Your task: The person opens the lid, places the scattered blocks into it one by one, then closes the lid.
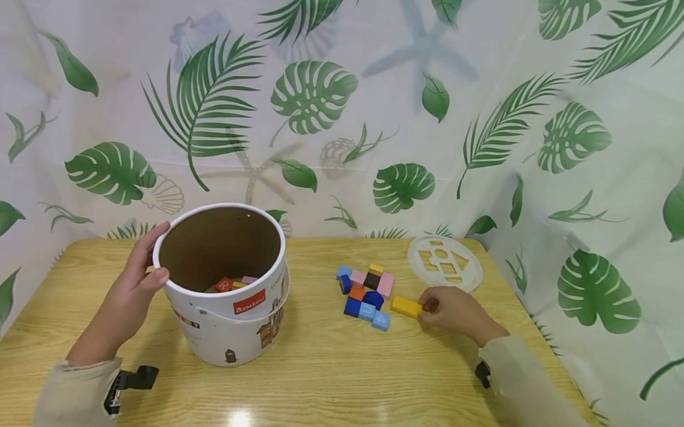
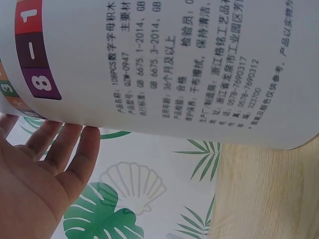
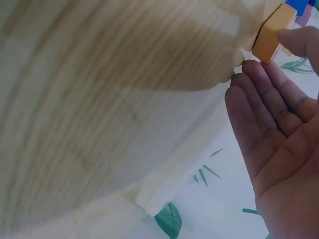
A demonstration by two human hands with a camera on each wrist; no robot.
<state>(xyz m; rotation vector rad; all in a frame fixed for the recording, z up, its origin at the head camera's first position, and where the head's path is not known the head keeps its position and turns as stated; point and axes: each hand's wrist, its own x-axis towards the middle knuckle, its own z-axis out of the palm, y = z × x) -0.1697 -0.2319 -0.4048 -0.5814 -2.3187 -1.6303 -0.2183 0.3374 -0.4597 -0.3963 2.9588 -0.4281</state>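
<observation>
On the left of the table stands a white bucket (image 1: 221,324) with printed sides and several blocks (image 1: 231,284) inside at the bottom. My left hand (image 1: 131,290) holds its rim from the left, thumb over the edge; in the left wrist view the fingers (image 2: 82,154) lie against the printed wall. My right hand (image 1: 455,313) pinches one end of a yellow rectangular block (image 1: 405,306) on the table. That yellow block (image 3: 274,32) shows between thumb and fingers in the right wrist view. Just left of it lies a cluster of coloured blocks, among them a pink block (image 1: 385,285).
A round translucent lid with cut-out shapes (image 1: 474,268) lies at the table's back right. The bucket's thin handle (image 1: 274,309) hangs down its front. Behind the wooden table (image 1: 336,383) hangs a leaf-patterned cloth (image 1: 339,144), which also runs along the right side.
</observation>
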